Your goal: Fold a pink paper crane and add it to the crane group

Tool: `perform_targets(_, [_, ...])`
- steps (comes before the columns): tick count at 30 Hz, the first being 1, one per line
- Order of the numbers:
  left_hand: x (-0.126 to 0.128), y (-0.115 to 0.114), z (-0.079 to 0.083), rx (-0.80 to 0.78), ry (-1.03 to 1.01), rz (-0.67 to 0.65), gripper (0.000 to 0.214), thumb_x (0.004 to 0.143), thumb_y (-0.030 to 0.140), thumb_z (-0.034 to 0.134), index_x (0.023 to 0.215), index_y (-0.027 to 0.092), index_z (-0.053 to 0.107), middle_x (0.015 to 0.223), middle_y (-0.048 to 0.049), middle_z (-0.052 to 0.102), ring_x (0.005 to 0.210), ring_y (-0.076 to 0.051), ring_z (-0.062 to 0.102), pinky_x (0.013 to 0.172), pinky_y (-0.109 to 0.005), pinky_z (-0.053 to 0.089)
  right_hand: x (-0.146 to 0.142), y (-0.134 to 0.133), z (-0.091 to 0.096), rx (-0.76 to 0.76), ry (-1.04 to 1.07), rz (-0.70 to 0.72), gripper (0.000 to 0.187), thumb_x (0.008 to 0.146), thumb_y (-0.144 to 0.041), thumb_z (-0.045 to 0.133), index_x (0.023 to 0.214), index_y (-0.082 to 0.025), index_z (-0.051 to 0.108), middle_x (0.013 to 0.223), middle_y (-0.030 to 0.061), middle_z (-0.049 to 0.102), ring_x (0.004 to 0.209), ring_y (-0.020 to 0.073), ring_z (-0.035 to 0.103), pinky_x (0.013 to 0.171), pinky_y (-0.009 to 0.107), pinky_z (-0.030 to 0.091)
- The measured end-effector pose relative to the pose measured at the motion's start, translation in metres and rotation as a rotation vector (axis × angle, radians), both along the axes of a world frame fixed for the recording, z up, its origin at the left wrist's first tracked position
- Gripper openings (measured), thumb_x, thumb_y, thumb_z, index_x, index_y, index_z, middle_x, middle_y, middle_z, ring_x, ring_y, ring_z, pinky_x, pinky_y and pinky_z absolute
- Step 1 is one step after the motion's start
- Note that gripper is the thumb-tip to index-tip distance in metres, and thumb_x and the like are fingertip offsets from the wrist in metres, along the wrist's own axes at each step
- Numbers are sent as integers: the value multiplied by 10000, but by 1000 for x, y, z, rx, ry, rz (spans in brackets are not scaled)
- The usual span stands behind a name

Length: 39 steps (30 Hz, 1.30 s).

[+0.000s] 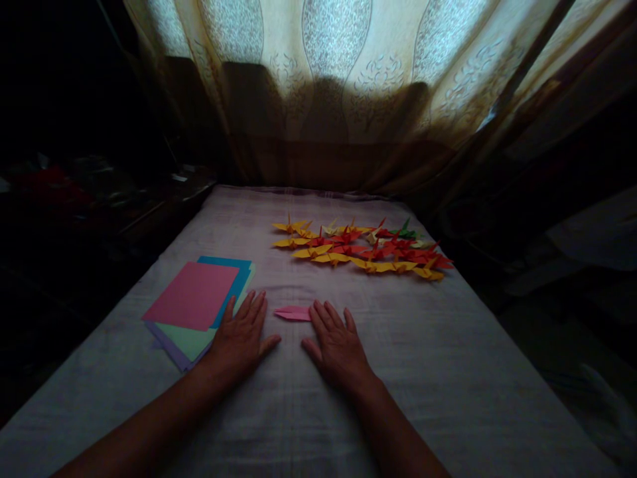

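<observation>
A narrow folded piece of pink paper (292, 313) lies flat on the cloth between my two hands, its pointed end toward the left. My right hand (337, 342) rests palm down with fingers stretched out, the fingertips at the paper's right end; whether they press on it I cannot tell. My left hand (241, 335) lies flat too, fingers extended and thumb out, apart from the folded paper. It overlaps the right edge of a stack of square coloured sheets, with a pink sheet (194, 295) on top and blue, pale green and purple ones below.
Several folded paper cranes (371, 265) in yellow, red, cream and green stand in rows at the back right of the table. A pale checked tablecloth (438, 372) covers the table. Behind it hang patterned curtains (338, 79), with dark chair-back shapes before them. Dim clutter lies at the left.
</observation>
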State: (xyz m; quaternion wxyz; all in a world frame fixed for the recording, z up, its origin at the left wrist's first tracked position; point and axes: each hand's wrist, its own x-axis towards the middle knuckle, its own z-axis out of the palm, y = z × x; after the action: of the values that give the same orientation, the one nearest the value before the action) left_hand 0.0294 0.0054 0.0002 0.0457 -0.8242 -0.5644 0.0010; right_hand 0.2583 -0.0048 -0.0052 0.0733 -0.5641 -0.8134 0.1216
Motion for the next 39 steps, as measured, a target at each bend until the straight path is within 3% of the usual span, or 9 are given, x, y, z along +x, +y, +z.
perform_targets(3, [16, -3, -2, 67, -59, -49, 670, 971, 559, 343, 1477, 124, 398, 1548, -165, 342, 1445, -335, 284, 1177, -563, 72, 1, 0, -3, 8, 0, 6, 616, 978, -542, 379, 1500, -214, 351, 1577, 52, 266, 1468, 271, 230, 1186, 578, 120])
perform_targets(6, [29, -2, -9, 17, -118, -214, 588, 1008, 536, 279, 1481, 209, 400, 1525, -92, 408, 1421, -267, 351, 1195, -513, 12, 2, 0, -5, 31, -3, 11, 608, 984, -539, 366, 1497, -213, 358, 1572, 55, 281, 1466, 268, 237, 1186, 570, 125])
perform_targets(8, [31, 0, -15, -11, -131, -251, 581, 1010, 541, 279, 1474, 216, 409, 1512, -80, 432, 1406, -253, 378, 1198, -502, -12, 3, 0, -5, 65, -5, 1, 611, 985, -533, 367, 1498, -200, 355, 1575, 66, 274, 1467, 271, 234, 1186, 568, 126])
perform_targets(12, [28, 3, -27, 19, -152, -253, 582, 1004, 526, 311, 1483, 205, 390, 1511, -82, 436, 1415, -256, 362, 1194, -517, -30, 1, 1, -5, 141, -6, -11, 602, 990, -491, 384, 1501, -175, 347, 1578, 94, 251, 1467, 283, 232, 1185, 573, 107])
perform_targets(17, [28, 3, -32, 29, -167, -242, 566, 1009, 507, 308, 1484, 212, 388, 1517, -86, 421, 1417, -257, 360, 1192, -536, -15, -4, 1, -5, 100, 8, 88, 556, 1001, -457, 377, 1496, -205, 362, 1549, 80, 336, 1442, 248, 304, 1197, 525, 116])
perform_targets(26, [31, 3, -24, -51, -207, -206, 551, 989, 450, 361, 1487, 215, 385, 1536, -104, 385, 1432, -283, 329, 1177, -587, 34, 10, -14, 4, -5, -60, -183, 548, 995, -455, 387, 1488, -215, 379, 1568, 90, 296, 1465, 270, 241, 1173, 574, 135])
perform_targets(34, [29, 4, -32, 2, -244, -233, 555, 989, 462, 364, 1494, 232, 368, 1525, -99, 411, 1425, -282, 341, 1178, -589, 2, 9, -15, -6, 142, -2, -184, 469, 975, -373, 453, 1422, -232, 478, 1503, 103, 432, 1410, 294, 358, 1139, 593, 208])
perform_targets(39, [28, 1, -31, 52, -220, -202, 561, 969, 475, 417, 1471, 224, 410, 1562, -110, 344, 1456, -296, 270, 1181, -577, 40, 12, -15, -15, 267, 21, -153, 414, 930, -286, 516, 1329, -189, 563, 1401, 125, 555, 1314, 302, 475, 1103, 554, 294])
